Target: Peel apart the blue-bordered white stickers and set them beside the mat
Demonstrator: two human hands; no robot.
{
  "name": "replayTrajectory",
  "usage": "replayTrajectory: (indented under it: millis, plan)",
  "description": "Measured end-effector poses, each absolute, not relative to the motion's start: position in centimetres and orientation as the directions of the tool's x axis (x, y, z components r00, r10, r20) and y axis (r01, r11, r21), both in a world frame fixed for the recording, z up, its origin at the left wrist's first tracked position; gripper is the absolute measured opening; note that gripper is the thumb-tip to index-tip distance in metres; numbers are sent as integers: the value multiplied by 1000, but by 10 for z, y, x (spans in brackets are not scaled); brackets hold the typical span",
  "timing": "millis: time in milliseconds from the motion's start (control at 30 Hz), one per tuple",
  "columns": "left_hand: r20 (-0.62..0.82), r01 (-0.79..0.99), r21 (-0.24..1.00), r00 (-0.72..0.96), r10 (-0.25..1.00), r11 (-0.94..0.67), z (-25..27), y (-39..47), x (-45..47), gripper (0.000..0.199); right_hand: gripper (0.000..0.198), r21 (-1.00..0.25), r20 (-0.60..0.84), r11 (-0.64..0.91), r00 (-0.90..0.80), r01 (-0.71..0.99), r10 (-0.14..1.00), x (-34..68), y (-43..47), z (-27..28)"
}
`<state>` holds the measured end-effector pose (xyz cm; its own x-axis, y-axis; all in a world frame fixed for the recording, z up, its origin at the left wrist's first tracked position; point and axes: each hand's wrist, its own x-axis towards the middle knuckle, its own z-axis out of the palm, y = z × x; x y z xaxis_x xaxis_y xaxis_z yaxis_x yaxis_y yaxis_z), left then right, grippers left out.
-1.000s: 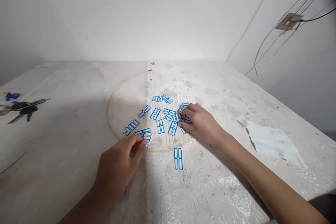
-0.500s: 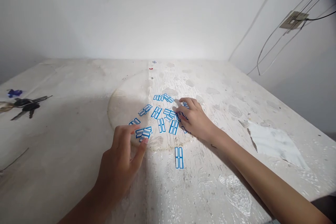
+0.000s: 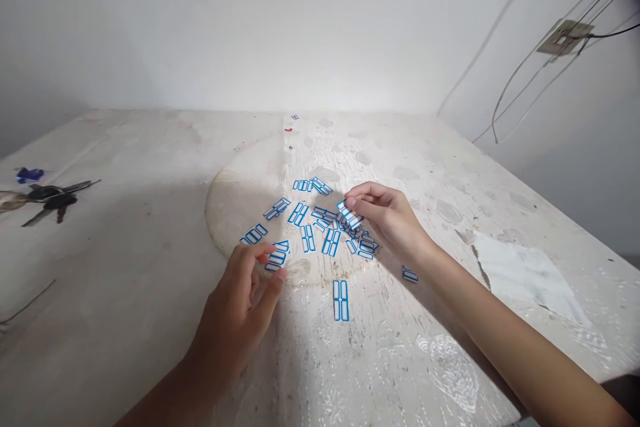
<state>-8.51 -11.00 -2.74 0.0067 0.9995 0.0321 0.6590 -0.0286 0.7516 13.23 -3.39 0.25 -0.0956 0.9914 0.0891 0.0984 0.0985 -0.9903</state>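
Pinched between the thumb and fingers of my right hand (image 3: pixel 387 213) is a white label with blue borders (image 3: pixel 349 215), tilted above the pile. Beneath it, several similar blue-bordered labels overlap on the table (image 3: pixel 430 353). My left hand (image 3: pixel 240 300) rests at the pile's near left, thumb and index finger apart. Between these fingertips lie a few overlapping labels (image 3: pixel 278 259); the fingers cover part of them. Just beyond the left hand is another label (image 3: pixel 255 234). One single label (image 3: pixel 341 300) lies nearer to me, and another (image 3: pixel 410 274) shows beside my right forearm.
Keys (image 3: pixel 53 198) and a dark blue scrap (image 3: pixel 30 175) lie at far left. A pale torn patch (image 3: pixel 530 277) is on the right. Toward the back wall sits a small red bit (image 3: pixel 289 129). Wires hang from a wall socket (image 3: pixel 565 37) at upper right.
My right hand has lifted a label off the pile and now shows it in its fingertips. Labels formerly under that hand are uncovered. My left hand has shifted slightly toward me.
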Motion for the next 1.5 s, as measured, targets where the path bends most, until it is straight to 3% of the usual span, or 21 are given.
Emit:
replayTrajectory:
  millis: [133, 333, 500, 600, 700, 767, 867, 967, 1133, 1333, 1500]
  plan:
    - [-67, 548, 836, 88, 994, 8, -25, -113, -83, 25, 18, -997, -16, -27, -154, -69, 988, 120, -51, 8]
    - [-197, 261, 957, 257, 946, 128, -17, -117, -78, 25, 16, -947, -30, -141, -357, -288, 934, 106, -73, 2]
    - [-237, 175, 967, 329, 914, 187, -14, -122, -76, 25, 12, -943, -29, -175, -455, -284, 890, 99, -85, -1]
    - [-237, 212, 959, 239, 942, 188, -11, -121, -76, 25, 6, -954, -11, -119, -364, -276, 931, 109, -78, 8]
    - [-243, 250, 948, 168, 955, 198, -9, -118, -77, 29, 8, -997, 77, 73, -151, -35, 985, 139, -58, 18]
    - [-247, 274, 940, 144, 958, 201, -9, -116, -77, 30, 17, -897, 93, 172, -207, 408, 974, 163, -44, 21]
    - [-261, 304, 928, 122, 957, 214, -10, -116, -77, 31, 15, -767, -4, 190, -302, 613, 953, 187, -32, 17]
    - [-269, 320, 921, 114, 956, 221, -12, -117, -77, 33, 13, -682, -31, 219, -327, 698, 944, 186, -30, 6]
    - [-282, 352, 909, 124, 951, 224, -12, -116, -76, 35, 11, -554, 59, 279, -297, 784, 953, 165, -29, -18]
    - [-288, 348, 908, 112, 951, 234, -12, -114, -76, 34, 3, -509, 117, 332, -319, 794, 941, 162, -27, -25]
    - [-289, 345, 908, 108, 951, 237, -11, -115, -75, 32, 9, -489, 150, 381, -355, 785, 923, 154, -33, -19]
